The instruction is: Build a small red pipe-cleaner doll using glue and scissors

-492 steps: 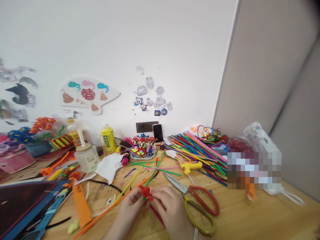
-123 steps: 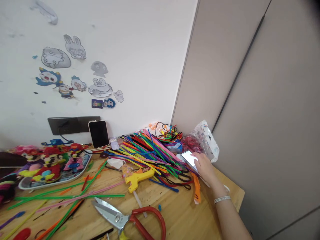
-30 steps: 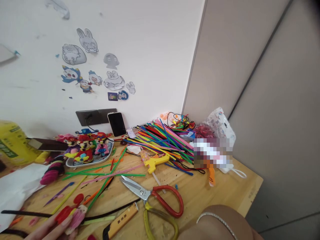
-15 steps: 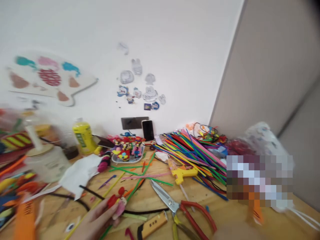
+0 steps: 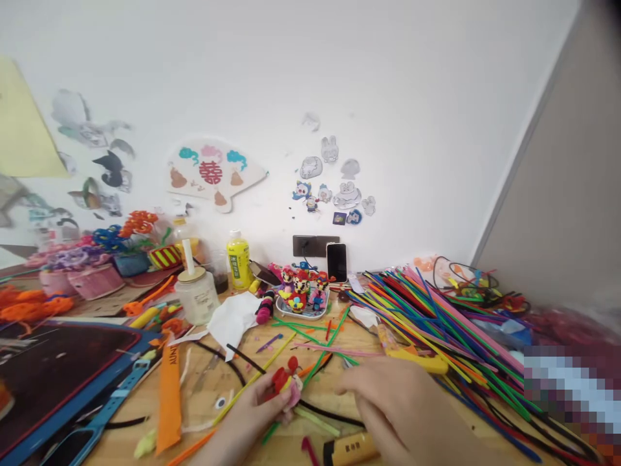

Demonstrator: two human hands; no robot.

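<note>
My left hand (image 5: pixel 252 408) is closed, pinching a small red and pink fuzzy doll (image 5: pixel 291 388) between thumb and fingers. My right hand (image 5: pixel 392 395) reaches over the table to its right, palm down with fingers bent. It covers most of the scissors, of which only a bit of blade tip (image 5: pixel 347 364) shows. Whether the fingers grip them is hidden. Below the right hand lies a tan and black lighter-like object (image 5: pixel 350 449). The yellow glue gun (image 5: pixel 422 360) is just behind the right hand. A black pipe cleaner (image 5: pixel 334 413) runs between the hands.
Behind stands a white tray (image 5: pixel 303 316) of small dolls, near a phone (image 5: pixel 336 262) and a yellow bottle (image 5: pixel 238 260). Many coloured pipe cleaners (image 5: pixel 436 310) are heaped at right. Leftward are a glass jar (image 5: pixel 196 298), white tissue (image 5: pixel 235 320), an orange strip (image 5: pixel 169 401) and a blue-edged mat (image 5: pixel 63 382).
The view has swung left, so things sit further right. My right hand has come in over the scissors, which lay uncovered before. My left hand keeps hold of the doll.
</note>
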